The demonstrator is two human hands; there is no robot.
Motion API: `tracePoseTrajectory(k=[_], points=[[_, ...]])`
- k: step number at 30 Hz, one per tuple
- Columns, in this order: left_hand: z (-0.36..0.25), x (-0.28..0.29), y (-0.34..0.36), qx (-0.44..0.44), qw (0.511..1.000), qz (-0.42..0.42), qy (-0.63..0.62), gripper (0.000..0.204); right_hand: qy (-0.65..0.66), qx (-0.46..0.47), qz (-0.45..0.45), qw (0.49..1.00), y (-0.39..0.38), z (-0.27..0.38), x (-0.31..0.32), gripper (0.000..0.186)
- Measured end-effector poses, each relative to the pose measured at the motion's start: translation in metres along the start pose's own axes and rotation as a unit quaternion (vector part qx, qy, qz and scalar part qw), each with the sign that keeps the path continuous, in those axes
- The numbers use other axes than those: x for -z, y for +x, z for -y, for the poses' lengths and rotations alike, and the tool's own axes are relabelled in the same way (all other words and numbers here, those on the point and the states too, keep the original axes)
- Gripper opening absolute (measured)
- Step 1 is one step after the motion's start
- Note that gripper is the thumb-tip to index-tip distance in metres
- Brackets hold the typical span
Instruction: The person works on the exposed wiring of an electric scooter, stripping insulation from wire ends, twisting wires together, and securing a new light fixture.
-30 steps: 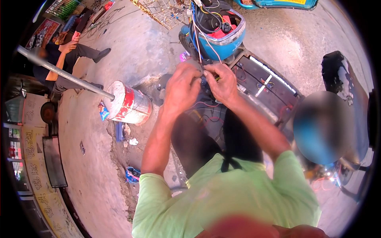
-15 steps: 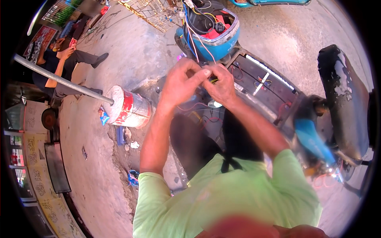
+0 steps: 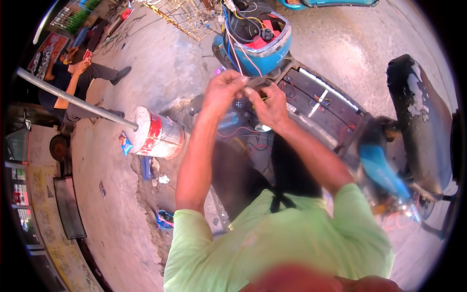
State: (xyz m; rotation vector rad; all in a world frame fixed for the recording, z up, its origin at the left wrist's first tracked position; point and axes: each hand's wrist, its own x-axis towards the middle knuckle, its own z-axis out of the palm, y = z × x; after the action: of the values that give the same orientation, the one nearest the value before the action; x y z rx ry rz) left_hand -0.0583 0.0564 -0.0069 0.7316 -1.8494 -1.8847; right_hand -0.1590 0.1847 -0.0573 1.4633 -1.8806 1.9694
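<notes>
My left hand [image 3: 224, 91] is closed in a pinch at the end of a pale wire [image 3: 240, 63] that hangs down from a blue scooter front [image 3: 268, 59]. Close beside it, my right hand [image 3: 270, 106] has its thumb and fingers curled together around the end of a pink wire [image 3: 252, 62]. The fingertips of both hands nearly meet, and the joint between the wires is too small to make out. More loose cables [image 3: 235, 35] spill from the opened shell above the hands.
The scooter's dark floor section [image 3: 304, 90] lies right of my hands, its worn black seat [image 3: 421, 112] farther right. To the left stands a white-and-red bucket [image 3: 158, 134] with a metal pole [image 3: 73, 97]. A seated person [image 3: 73, 80] holds a red object at far left.
My hands have drawn slightly apart at the fingertips. The right thumb has come away from the left one, and the left hand has turned a little.
</notes>
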Motion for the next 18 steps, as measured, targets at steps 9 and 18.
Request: tracePoseTrajectory(k=[9,18], points=[[-0.003,-0.026,-0.014,-0.130,0.976,-0.122,0.124,0.013,0.088,-0.295,-0.007,0.951,0.021,0.008,-0.002,0.043],[0.008,-0.023,-0.006,-0.313,0.881,-0.204,0.290,0.013,0.142,-0.308,-0.010,0.941,0.025,0.000,-0.010,0.039]])
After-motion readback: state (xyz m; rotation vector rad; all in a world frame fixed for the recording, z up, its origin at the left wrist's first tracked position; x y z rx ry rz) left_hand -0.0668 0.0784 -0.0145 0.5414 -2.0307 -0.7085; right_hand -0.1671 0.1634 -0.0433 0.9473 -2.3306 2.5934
